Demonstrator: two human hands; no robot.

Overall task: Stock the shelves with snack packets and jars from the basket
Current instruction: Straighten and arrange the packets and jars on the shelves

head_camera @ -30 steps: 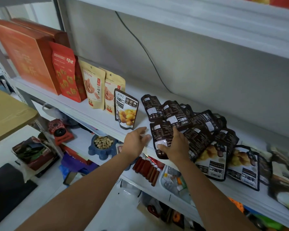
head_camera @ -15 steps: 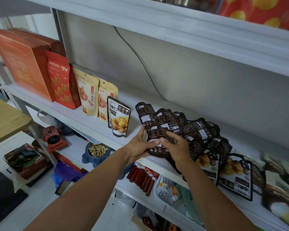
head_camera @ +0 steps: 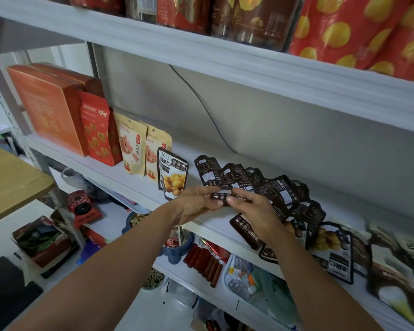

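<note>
A dark packet (head_camera: 221,195) is pinched at its ends by the left hand (head_camera: 196,207) and the right hand (head_camera: 255,211), thumbs and fingers clamped on it. It is held just right of the upright packet (head_camera: 172,173), above the shelf (head_camera: 139,185). Further right, a pile (head_camera: 282,189) of like packets is fanned out; to the left, yellow pouches (head_camera: 133,144) are stood.

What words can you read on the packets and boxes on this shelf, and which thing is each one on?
"山楂条": down the front of the left beige pouch.
"栗仁": big white letters on the standing black pouch; the character before them is unclear.
Red pouch, orange box, held black packet: print too blurred to read.
</note>
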